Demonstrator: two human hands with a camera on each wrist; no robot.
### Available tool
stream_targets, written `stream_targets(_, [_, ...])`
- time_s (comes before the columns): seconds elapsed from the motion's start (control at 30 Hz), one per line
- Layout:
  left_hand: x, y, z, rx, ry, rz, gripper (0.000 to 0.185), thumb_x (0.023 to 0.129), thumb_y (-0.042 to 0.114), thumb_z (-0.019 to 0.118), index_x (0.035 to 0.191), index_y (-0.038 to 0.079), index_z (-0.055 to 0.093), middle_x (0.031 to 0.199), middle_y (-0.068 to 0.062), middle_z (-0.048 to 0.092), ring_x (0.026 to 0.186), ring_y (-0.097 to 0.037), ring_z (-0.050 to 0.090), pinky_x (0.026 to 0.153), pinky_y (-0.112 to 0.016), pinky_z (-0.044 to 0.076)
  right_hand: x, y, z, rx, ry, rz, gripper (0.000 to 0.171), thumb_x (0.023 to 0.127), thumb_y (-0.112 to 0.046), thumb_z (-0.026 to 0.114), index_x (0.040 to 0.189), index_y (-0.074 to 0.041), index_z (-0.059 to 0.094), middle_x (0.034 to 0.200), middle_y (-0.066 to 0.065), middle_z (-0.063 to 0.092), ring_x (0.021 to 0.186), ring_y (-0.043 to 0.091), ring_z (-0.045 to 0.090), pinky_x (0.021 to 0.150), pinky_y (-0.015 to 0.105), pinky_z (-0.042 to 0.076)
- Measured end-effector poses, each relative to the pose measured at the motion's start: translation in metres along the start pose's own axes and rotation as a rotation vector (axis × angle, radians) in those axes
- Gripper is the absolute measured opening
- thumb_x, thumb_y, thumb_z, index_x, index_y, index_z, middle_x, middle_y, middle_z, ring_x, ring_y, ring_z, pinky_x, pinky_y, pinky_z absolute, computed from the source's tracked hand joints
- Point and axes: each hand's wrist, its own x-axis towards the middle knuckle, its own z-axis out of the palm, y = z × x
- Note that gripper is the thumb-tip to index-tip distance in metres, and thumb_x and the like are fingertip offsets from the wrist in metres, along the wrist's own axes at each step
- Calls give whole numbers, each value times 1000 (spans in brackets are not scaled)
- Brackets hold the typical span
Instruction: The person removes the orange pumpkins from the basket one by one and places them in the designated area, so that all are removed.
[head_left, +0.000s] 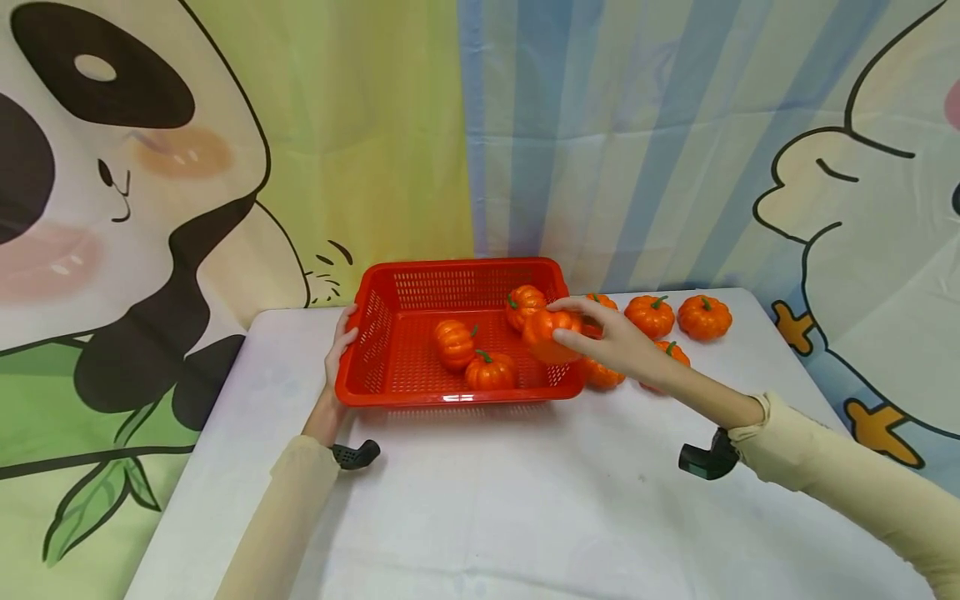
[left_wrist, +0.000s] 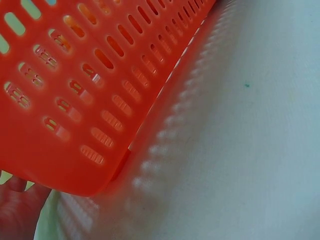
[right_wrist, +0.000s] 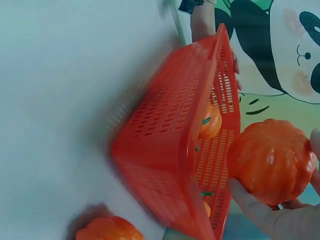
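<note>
A red plastic basket [head_left: 420, 398] with slotted walls stands on the table. Inside lie three small orange pumpkins, at the left [head_left: 452, 345], at the front [head_left: 491, 372] and at the back right [head_left: 525, 305]. My left hand [head_left: 336, 360] holds the basket's left side, its fingertips at the rim; only part of this hand [left_wrist: 20, 207] shows in the left wrist view. Above the basket's right part, my right hand [head_left: 613, 337] grips another orange pumpkin [right_wrist: 272, 162] between thumb and fingers. Its underside faces the right wrist camera partly; no stem shows there.
Several more pumpkins lie on the white table [head_left: 480, 500] right of the basket, among them one at the far right [head_left: 705, 318] and one [head_left: 602, 374] close to the basket's wall. A printed curtain [head_left: 397, 150] hangs behind the table.
</note>
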Motion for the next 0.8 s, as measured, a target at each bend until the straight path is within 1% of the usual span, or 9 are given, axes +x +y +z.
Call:
stream_targets(0.1, [0, 0, 1, -6, 2, -3, 53, 104, 16, 18, 155, 27, 6, 159, -4, 12, 119, -16, 39, 88, -21, 51, -6, 2, -2, 20, 17, -4, 40, 96, -37, 59, 133, -23, 53, 140, 3, 51, 123, 25, 49, 100, 48, 45])
stream_targets(0.17, [0, 0, 0, -8, 0, -2, 53, 104, 17, 18, 155, 26, 6, 159, -4, 12, 118, -16, 39, 88, -22, 51, -10, 4, -4, 31, 25, -16, 38, 97, -34, 58, 132, -20, 53, 139, 4, 52, 122, 26, 50, 98, 47, 45])
stream_targets(0.4, [0, 0, -1, -11, -8, -1, 53, 104, 17, 18, 155, 27, 6, 159, -4, 11, 118, -16, 40, 88, -22, 52, -19, 7, -8, 50, 59, -52, 32, 98, -27, 56, 129, -16, 54, 132, 7, 55, 126, 29, 49, 105, 55, 39])
stream_targets(0.47, [0, 0, -1, -11, -9, 0, 53, 104, 17, 18, 155, 27, 6, 159, -5, 12, 117, -16, 40, 88, -22, 52, -21, 9, -8, 55, 70, -55, 33, 98, -25, 56, 129, -14, 53, 133, 8, 54, 130, 30, 47, 108, 56, 38])
stream_targets(0.63, [0, -1, -1, -3, -11, 2, 53, 104, 17, 18, 155, 27, 6, 160, -5, 11, 117, -16, 41, 88, -22, 52, -24, 11, -10, 67, 101, -7, 45, 96, -25, 59, 136, -9, 45, 141, 12, 49, 137, 33, 40, 112, 56, 34])
stream_targets(0.7, [0, -1, -1, -8, -15, 5, 53, 104, 17, 18, 155, 27, 6, 159, -5, 12, 117, -15, 42, 88, -22, 52, -25, 11, -11, 67, 108, 23, 52, 96, -25, 60, 140, -8, 39, 143, 15, 47, 137, 34, 40, 110, 52, 38])
stream_targets(0.73, [0, -2, -1, -13, -18, 8, 53, 104, 17, 18, 155, 27, 6, 159, -5, 13, 117, -15, 42, 88, -22, 52, -25, 11, -11, 75, 108, 38, 54, 95, -25, 61, 141, -8, 36, 144, 16, 46, 137, 34, 41, 109, 48, 41])
stream_targets(0.8, [1, -2, -2, -22, -22, 13, 53, 104, 16, 17, 155, 26, 5, 158, -5, 13, 116, -16, 42, 88, -22, 52, -26, 10, -11, 89, 109, 62, 59, 95, -25, 61, 143, -8, 32, 144, 17, 45, 134, 35, 43, 103, 42, 48])
